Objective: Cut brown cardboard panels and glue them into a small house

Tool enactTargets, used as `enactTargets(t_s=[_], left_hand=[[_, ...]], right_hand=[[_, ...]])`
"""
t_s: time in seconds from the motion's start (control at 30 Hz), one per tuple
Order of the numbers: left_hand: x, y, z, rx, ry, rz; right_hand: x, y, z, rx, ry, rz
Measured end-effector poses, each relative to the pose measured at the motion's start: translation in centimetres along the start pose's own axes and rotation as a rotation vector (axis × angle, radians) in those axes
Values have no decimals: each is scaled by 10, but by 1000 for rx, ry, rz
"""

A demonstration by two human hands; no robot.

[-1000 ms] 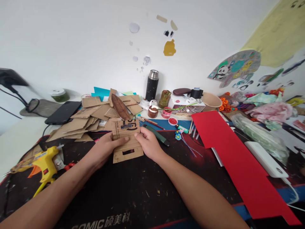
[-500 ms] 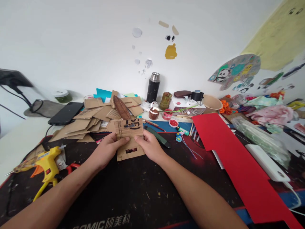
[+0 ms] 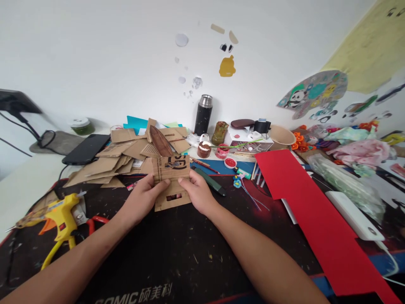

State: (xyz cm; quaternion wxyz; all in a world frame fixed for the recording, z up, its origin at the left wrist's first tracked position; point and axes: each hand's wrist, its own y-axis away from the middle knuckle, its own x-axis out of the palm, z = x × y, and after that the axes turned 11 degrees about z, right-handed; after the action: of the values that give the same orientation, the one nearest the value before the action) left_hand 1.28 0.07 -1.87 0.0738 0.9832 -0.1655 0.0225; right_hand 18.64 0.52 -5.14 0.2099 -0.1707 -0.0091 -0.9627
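A piece of brown cardboard (image 3: 173,186) with black print and a small rectangular slot near its lower edge is held up above the dark mat. My left hand (image 3: 144,195) grips its left edge, thumb across the front. On the right edge, my right hand (image 3: 199,192) pinches it the same way, its thumb pointing inward. The fingers behind the cardboard are hidden, though a bit of them shows through the slot. Just beyond the cardboard, a brown boat-shaped piece (image 3: 160,141) leans on a pile of cardboard scraps (image 3: 109,159).
A yellow glue gun (image 3: 65,215) and red-handled pliers (image 3: 95,221) lie at left. Red card (image 3: 311,211) and a white power bank (image 3: 354,215) are at right. Behind stand a black thermos (image 3: 203,115) and small paint jars (image 3: 204,149). A dark green cutter (image 3: 209,181) lies by my right hand.
Both hands and the cardboard stay nearly still, a touch higher in the view. The camera view has shifted slightly.
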Motion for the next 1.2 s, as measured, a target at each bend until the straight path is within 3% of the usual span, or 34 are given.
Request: enactTargets(t_s=[0.27, 0.6, 0.9, 1.2], left_hand=[[0, 3, -6, 19, -25, 16], [-1, 1, -3, 33, -107, -23], [-8, 5, -11, -6, -130, 60], [-4, 7, -14, 23, -135, 55]], right_hand=[[-5, 8, 9, 55, 14, 10], [-4, 0, 3, -41, 119, -71], [-6, 10, 13, 22, 72, 45], [-3, 10, 10, 60, 24, 8]])
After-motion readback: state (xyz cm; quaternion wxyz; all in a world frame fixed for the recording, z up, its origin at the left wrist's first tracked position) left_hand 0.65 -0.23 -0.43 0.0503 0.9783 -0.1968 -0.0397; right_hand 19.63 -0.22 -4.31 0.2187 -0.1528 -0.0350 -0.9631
